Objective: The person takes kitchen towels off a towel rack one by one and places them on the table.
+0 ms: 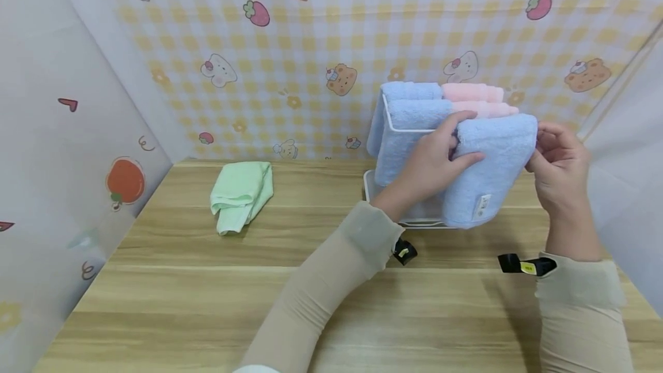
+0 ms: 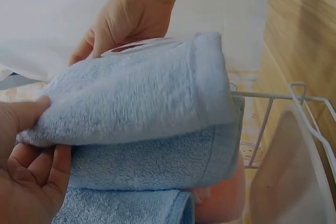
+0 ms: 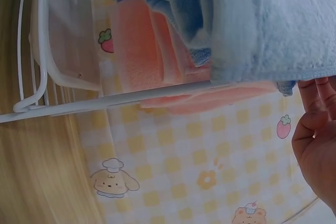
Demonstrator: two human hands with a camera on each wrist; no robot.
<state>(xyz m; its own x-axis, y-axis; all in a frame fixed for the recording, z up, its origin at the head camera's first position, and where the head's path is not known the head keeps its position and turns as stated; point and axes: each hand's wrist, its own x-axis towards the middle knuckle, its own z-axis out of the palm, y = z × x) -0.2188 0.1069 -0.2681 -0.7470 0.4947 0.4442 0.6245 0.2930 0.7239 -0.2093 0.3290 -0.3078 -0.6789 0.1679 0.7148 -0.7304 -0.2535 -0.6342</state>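
A light blue towel (image 1: 492,171) with a white label low on its front hangs folded over the near part of a white wire rack (image 1: 414,130). My left hand (image 1: 430,163) pinches its left top edge, thumb on the front and fingers behind, as the left wrist view shows. At the opposite top corner my right hand (image 1: 561,166) holds the towel's edge between thumb and fingers. Behind it hang more blue towels (image 1: 419,111) and pink towels (image 1: 481,94), blue on the left and pink on the right.
Under the hanging towels sits a pale tray (image 3: 68,35) at the rack's base. A folded light green cloth (image 1: 240,189) lies far left on the wooden table (image 1: 207,304). A patterned yellow-check curtain (image 1: 311,33) stands close behind the rack.
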